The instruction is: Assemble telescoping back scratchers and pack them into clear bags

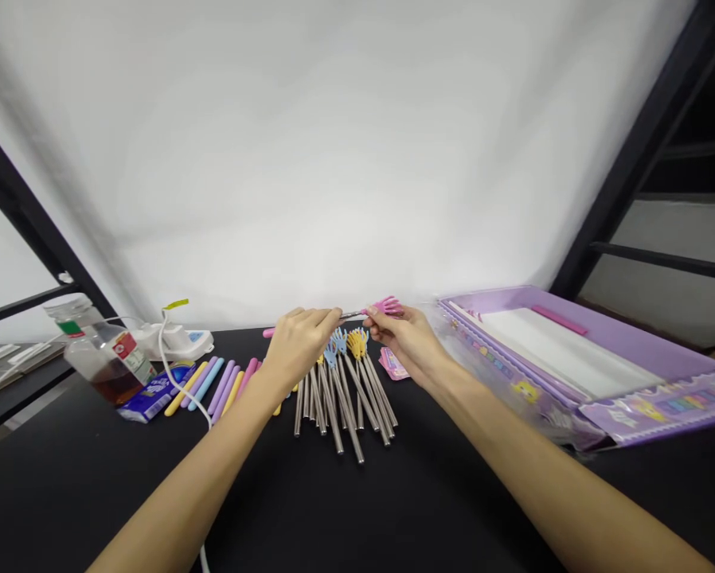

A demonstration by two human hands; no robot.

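Both hands hold one small metal rod with a pink hand-shaped tip above a black table. My left hand is closed round the rod's shaft. My right hand pinches it just behind the pink tip. Under the hands lies a fanned pile of several metal rods with blue and yellow hand-shaped tips. A small pink piece lies on the table beside my right hand.
Pastel yellow, blue, purple and pink sleeves lie left of the pile. Further left are a blue packet, a bottle of brown liquid, a white device and its cable. An open purple box stands at the right.
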